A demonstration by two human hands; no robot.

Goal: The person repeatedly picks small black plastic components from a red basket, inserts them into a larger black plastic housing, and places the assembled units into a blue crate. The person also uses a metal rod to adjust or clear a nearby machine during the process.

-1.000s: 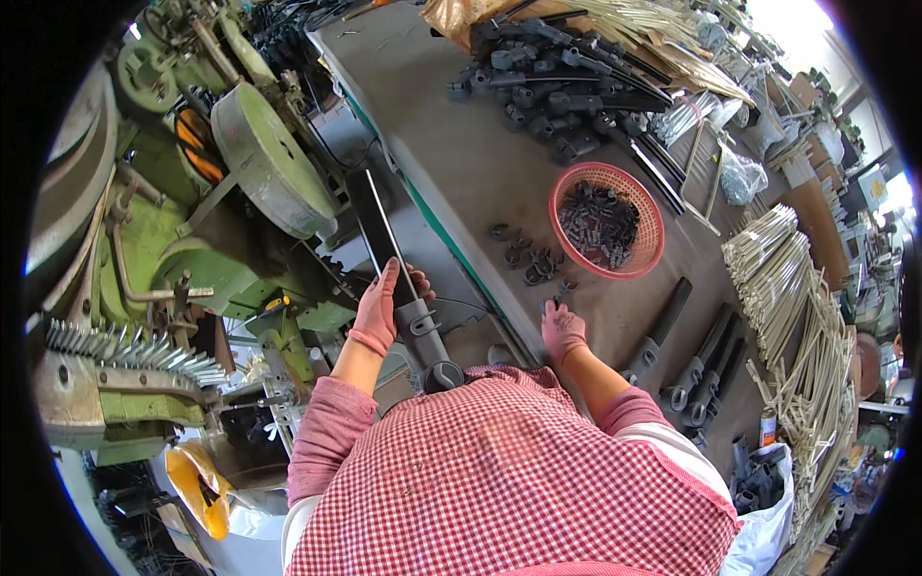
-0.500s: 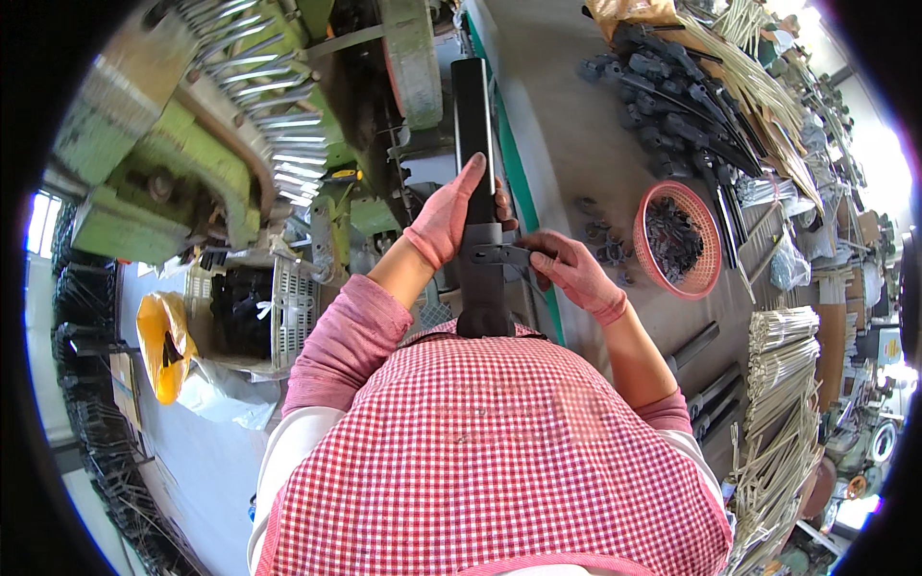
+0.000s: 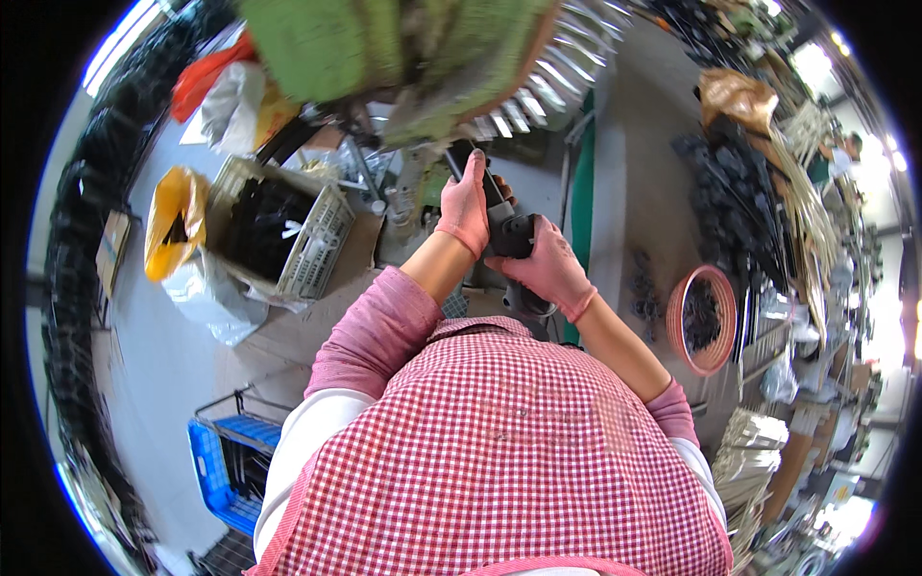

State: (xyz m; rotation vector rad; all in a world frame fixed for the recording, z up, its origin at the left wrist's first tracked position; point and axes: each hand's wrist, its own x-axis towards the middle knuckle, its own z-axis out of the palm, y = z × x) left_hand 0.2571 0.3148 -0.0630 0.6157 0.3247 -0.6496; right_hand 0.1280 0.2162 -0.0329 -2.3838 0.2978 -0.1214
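In front of my apron is a long black tube (image 3: 459,161) with a grey collar and a rounded black plastic fitting (image 3: 517,236) towards me. My left hand (image 3: 465,209), in a pink glove, is wrapped round the tube above the collar, its thumb along the top. My right hand (image 3: 555,269), also gloved in pink, is closed on the fitting, with the thumb reaching across below it. A further dark rounded end (image 3: 528,301) lies nearest my body. The tube's far end passes below a green machine and is hidden.
A green machine (image 3: 336,48) with a row of metal rods (image 3: 547,96) looms ahead. At left stand a pale crate (image 3: 312,245) of black parts, a yellow bag (image 3: 158,240) and a blue basket (image 3: 209,470). A red basket (image 3: 677,322) of small dark parts sits at right.
My view has swung left, so the machine now stands ahead. My right hand has gone from pinching a small flat black piece at the collar to gripping the fitting. My left hand still holds the tube.
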